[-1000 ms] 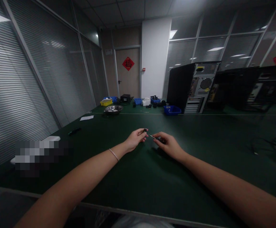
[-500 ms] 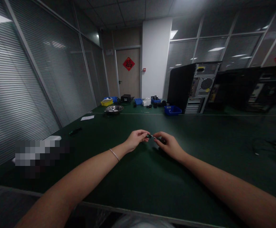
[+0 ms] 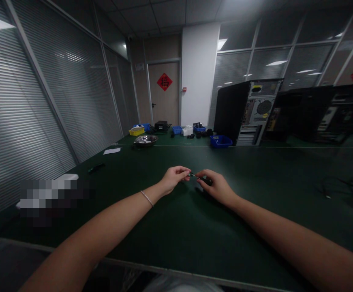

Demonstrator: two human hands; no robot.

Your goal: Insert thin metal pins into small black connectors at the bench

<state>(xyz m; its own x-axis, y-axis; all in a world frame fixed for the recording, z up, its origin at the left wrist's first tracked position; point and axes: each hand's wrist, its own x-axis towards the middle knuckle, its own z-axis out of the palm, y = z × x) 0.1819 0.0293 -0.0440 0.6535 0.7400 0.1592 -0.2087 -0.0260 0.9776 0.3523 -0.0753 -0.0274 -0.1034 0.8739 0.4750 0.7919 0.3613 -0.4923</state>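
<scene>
My hands meet at frame centre over the green table (image 3: 176, 239), bare cloth on every side, its near edge along the bottom. Since a second ago they've closed in — left hand (image 3: 174, 179) pinches a tiny dark part (image 3: 191, 175), right hand (image 3: 215, 185) is curled round a thin tool (image 3: 205, 181) now touching it. A PC tower (image 3: 246, 112), blue bin (image 3: 220, 140) and bowl (image 3: 145, 140) sit upper middle, well apart.

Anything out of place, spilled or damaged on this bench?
Nothing stands out. The left hand and right hand meet over the green table, pinching a small dark part between them. The computer tower stands upright; nothing looks spilled.
</scene>
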